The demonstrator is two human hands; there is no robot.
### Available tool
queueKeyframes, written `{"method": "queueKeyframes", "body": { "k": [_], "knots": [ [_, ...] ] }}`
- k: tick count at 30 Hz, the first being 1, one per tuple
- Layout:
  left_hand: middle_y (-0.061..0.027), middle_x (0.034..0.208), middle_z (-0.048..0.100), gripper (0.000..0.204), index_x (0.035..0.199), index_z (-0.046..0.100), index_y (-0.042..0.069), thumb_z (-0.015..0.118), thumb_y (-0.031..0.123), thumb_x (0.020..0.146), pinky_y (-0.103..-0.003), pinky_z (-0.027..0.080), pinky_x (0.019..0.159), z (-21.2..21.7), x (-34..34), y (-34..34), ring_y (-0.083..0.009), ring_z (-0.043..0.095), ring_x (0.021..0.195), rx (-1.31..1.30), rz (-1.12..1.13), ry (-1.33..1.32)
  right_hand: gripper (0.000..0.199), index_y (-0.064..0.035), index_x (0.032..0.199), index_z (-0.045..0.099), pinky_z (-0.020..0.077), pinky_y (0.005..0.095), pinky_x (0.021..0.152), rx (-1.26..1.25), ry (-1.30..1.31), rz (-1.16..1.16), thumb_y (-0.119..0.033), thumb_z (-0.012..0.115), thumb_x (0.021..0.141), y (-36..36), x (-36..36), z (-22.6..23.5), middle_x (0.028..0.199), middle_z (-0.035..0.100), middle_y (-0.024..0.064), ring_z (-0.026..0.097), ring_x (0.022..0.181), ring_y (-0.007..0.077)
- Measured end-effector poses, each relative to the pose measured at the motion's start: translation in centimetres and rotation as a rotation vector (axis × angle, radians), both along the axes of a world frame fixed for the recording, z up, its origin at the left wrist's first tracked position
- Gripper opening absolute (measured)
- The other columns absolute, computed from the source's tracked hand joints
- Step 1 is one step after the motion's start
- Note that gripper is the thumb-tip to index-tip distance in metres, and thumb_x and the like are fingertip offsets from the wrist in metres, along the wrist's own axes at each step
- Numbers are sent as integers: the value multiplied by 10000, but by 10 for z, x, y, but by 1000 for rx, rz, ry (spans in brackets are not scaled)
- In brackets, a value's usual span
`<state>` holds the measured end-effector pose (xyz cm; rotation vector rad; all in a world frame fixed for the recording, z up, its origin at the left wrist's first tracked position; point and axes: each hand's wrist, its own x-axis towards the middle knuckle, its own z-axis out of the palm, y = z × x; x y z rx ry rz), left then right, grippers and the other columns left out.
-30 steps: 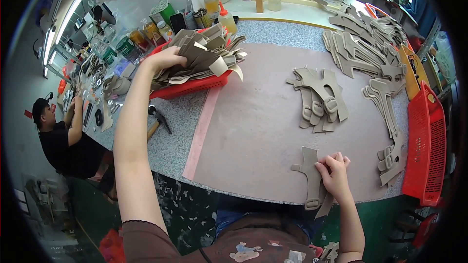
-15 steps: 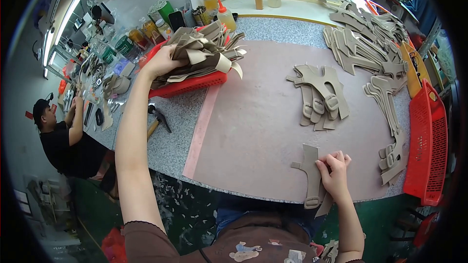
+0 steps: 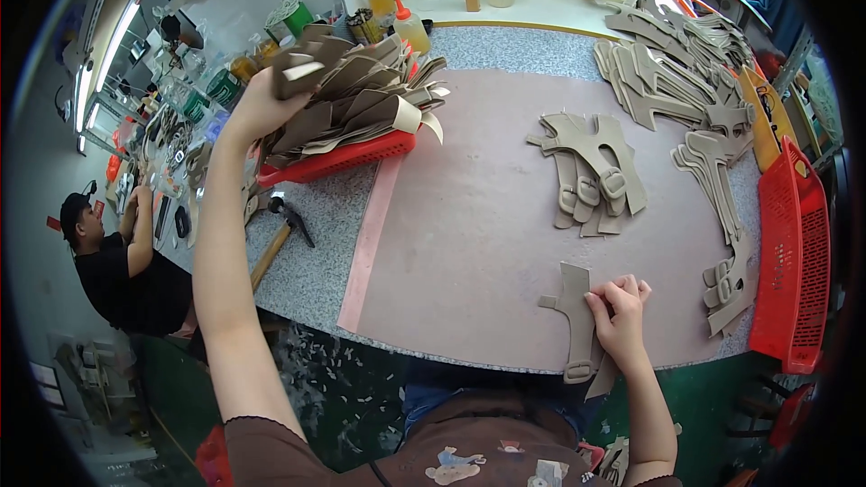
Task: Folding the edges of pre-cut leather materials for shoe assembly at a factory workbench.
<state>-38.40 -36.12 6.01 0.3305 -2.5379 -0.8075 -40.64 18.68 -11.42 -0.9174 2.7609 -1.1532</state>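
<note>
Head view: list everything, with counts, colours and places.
Mat: one, mauve, on table.
Filled basket: one, red, left.
Cut pieces: many, taupe, heaped there.
Buckled straps: several, taupe, on mat.
Strap piles: several, taupe, right side.
Hammer: one, black and wooden, left.
Squeeze bottles: three, yellowish, far side.
Other basket: one, red, right edge.
Co-workers: two, one in black, left and far side.
Small clutter: uncountable, mixed, left.
Left hand: one, bare, gripping cut pieces.
Right hand: one, bare, pinching strap.

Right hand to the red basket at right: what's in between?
Head view: a cluster of taupe strap pieces, some with buckles, lies between the right hand and the red basket.
</note>
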Motion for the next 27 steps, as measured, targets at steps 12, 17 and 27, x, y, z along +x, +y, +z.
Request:
{"method": "queueKeyframes", "body": {
  "k": [12, 17, 27],
  "knots": [
    [-78, 950, 749, 314, 1083, 705, 10, 744, 23, 772, -335, 525, 767, 18, -4, 10, -193, 624, 795, -237, -2, -115, 220, -86, 1045, 690, 292, 402, 1032, 174, 146, 42, -178, 753, 855, -23, -17, 39, 1040, 636, 44, 522, 986, 221],
    [-73, 967, 751, 298, 1083, 705, 11, 725, 10, 787, -336, 526, 780, 7, 2, 1, -195, 627, 812, -199, -44, -107, 519, -112, 1301, 614, 401, 497, 1121, -131, 465, 471, -193, 786, 818, -170, -47, 112, 1412, 540, 128, 498, 1351, 339],
    [-79, 1092, 717, 308, 1153, 670, 30, 622, 3, 850, -330, 475, 982, 23, 42, -36, -211, 652, 1040, 308, -189, 180, 176, -109, 1021, 762, 156, 769, 1134, 225, 711, 423, -139, 658, 882, -386, -113, 116, 1080, 700, 90, 584, 1178, 332]
  ]
}}
